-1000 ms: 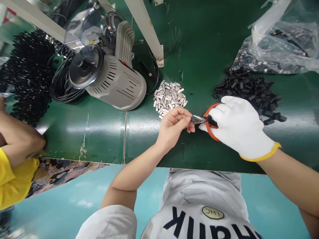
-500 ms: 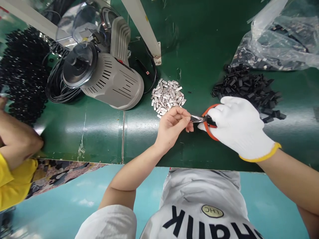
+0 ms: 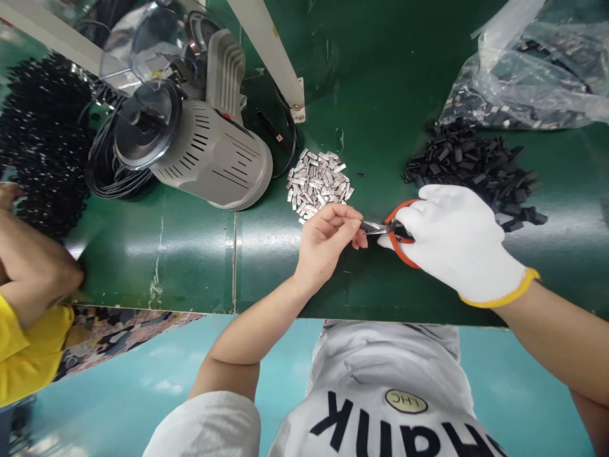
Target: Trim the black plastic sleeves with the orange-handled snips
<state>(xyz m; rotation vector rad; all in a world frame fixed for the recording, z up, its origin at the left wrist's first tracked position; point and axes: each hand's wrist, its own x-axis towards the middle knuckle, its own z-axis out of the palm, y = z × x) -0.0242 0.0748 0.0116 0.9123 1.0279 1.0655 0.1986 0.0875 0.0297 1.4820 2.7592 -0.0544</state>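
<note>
My right hand [image 3: 457,244], in a white glove with a yellow cuff, is closed around small pliers with orange handles [image 3: 401,252]. Their slim metal jaws [image 3: 379,229] point left, to the fingertips of my bare left hand [image 3: 328,240]. Thumb and fingers of that hand are pinched on a small dark piece [image 3: 365,225] at the jaw tips; most of it is hidden. Just beyond my left hand lies a pile of small silver metal pieces [image 3: 320,181]. Behind my gloved hand spreads a heap of black plastic pieces [image 3: 471,158].
A grey machine [image 3: 214,152] with a clear cover stands on the green table [image 3: 190,254], beside a white post [image 3: 273,47]. Coiled black cable [image 3: 107,174] and a black heap [image 3: 42,139] lie left, near another person's arm [image 3: 35,254]. A clear plastic bag [image 3: 528,76] sits back right.
The dark piece between my left fingertips and the jaws shows more plainly now. My hands have barely moved, and the view has shifted slightly.
</note>
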